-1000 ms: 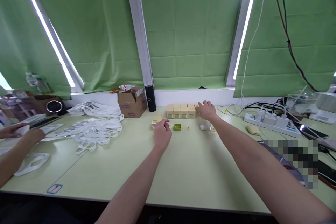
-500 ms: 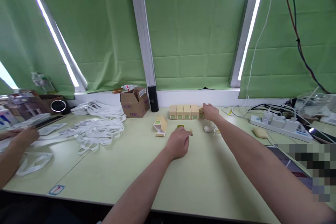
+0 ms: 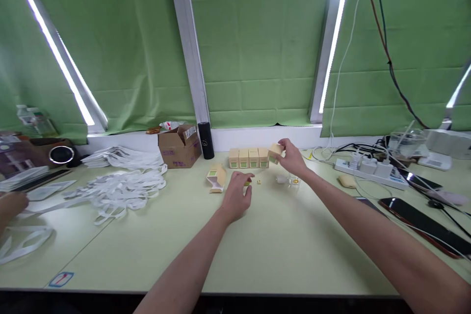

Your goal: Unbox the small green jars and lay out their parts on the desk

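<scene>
My right hand (image 3: 292, 159) grips a small tan cardboard box (image 3: 275, 153) at the right end of a row of similar boxes (image 3: 248, 158). The held box is tilted and shows a green patch on its front. My left hand (image 3: 236, 196) hovers low over the table with curled fingers, around a small yellow-green piece (image 3: 247, 183) that they partly hide. Just right of these fingers lies a tiny yellowish piece (image 3: 259, 182). An opened tan carton (image 3: 216, 178) rests to the left. Below my right hand lie a whitish roll-like object (image 3: 282, 179) and a small clear item with a yellow centre (image 3: 295, 181).
White straps (image 3: 121, 186) lie heaped on the left, beside another person's hand (image 3: 13, 206). A brown carton (image 3: 180, 147) and a black cylinder (image 3: 205, 140) stand at the back. On the right are a power strip (image 3: 371, 173), cables and a dark phone (image 3: 423, 223).
My right hand has lifted and tilted the end box beside the row. My left hand's index finger has drawn back from the tiny piece. The view has turned slightly to the right.
</scene>
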